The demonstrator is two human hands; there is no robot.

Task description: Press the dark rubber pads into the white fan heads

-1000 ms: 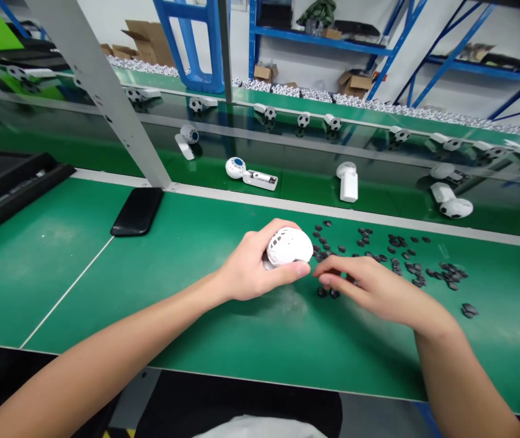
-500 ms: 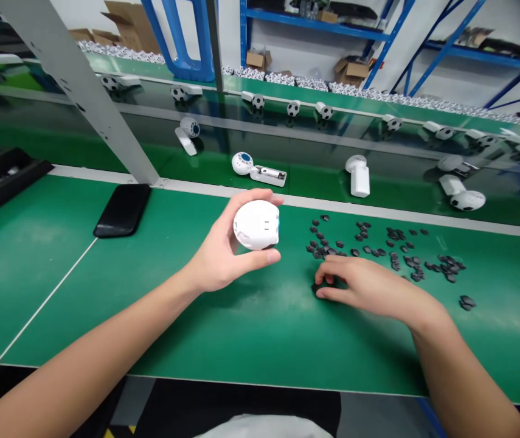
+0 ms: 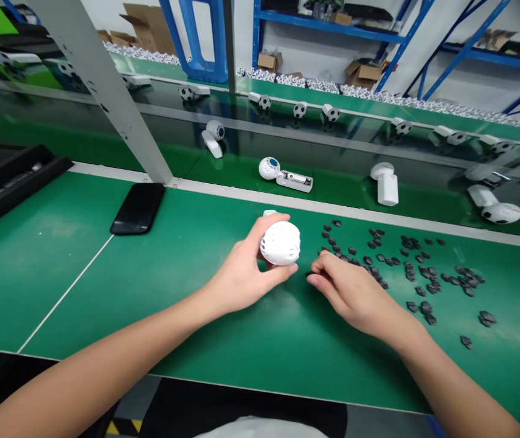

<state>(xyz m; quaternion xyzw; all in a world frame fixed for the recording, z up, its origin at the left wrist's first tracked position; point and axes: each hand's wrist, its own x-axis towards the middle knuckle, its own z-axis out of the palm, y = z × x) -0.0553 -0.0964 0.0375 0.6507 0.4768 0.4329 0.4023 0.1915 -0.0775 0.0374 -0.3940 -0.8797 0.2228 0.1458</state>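
Observation:
A round white plastic part point(image 3: 280, 243) is held above the green table point(image 3: 223, 347) by my left hand point(image 3: 250, 264), thumb below and fingers behind it. Just to its right, my right hand point(image 3: 348, 289) pinches a small black piece point(image 3: 309, 274), mostly hidden by the fingertips. Many small black pieces point(image 3: 426, 274) lie scattered on the table behind and to the right of my right hand.
A black phone point(image 3: 138, 208) lies at the left beside a metal post point(image 3: 118, 103). Beyond the metal edge strip, white parts point(image 3: 294, 180) with round heads rest on a green surface. A black tray point(image 3: 13, 182) stands far left.
The white part has turned in my left hand and now looks rounder. My right hand has lifted from the table with a black piece and moved closer to the white part.

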